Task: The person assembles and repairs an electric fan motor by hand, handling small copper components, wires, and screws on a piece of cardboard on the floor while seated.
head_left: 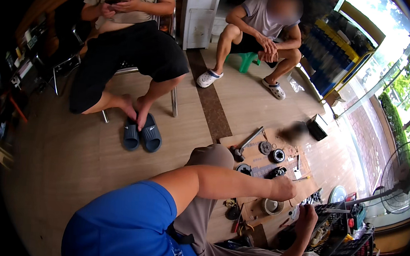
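My left hand (284, 188) hangs over a cardboard sheet (309, 186), fingers curled around something I cannot make out, just above a pale finned fan wheel (267, 204). My right hand (307, 218), lower and to the right, is also closed on something too small to name. On the cardboard lie a hammer-like tool (252, 137), a dark disc (265, 148), a ring-shaped part (278, 156) and a dark round housing (244, 169). Pliers (245, 230) and other small parts sit below the fan wheel.
A seated person (125, 51) holds a phone, bare feet by grey slides (152, 138). Another person (264, 32) sits on a green stool (245, 64). A standing fan (396, 179) and black crates (343, 252) are at the right. A black box (317, 127) lies beyond the cardboard.
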{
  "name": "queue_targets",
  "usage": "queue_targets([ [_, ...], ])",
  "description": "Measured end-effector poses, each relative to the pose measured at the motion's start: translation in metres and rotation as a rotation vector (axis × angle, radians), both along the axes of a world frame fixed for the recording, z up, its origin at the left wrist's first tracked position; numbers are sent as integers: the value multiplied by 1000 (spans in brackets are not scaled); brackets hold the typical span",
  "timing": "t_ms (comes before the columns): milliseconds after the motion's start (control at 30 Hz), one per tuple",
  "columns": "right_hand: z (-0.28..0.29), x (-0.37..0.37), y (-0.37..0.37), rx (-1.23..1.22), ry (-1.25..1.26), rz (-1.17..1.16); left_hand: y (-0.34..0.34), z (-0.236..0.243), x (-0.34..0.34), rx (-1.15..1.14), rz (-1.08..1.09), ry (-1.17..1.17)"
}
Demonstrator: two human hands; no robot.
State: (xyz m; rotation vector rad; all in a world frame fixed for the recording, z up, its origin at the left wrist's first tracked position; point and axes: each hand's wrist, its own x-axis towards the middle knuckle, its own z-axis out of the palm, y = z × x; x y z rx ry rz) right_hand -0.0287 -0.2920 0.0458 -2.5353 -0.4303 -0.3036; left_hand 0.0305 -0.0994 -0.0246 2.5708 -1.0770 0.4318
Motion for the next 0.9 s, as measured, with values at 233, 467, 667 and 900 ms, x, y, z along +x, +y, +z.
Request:
queue_targets([
  [233, 3, 0, -5, -33, 20, -11, 2, 10, 3, 8, -45, 53],
  [467, 6, 4, -2, -108, 17, -32, 9, 33, -1, 70, -52, 237],
  [667, 0, 5, -5, -48, -24, 13, 7, 13, 2, 37, -52, 156],
  [900, 1, 2, -4, -76, 32, -20, 8, 5, 5, -19, -19, 135],
])
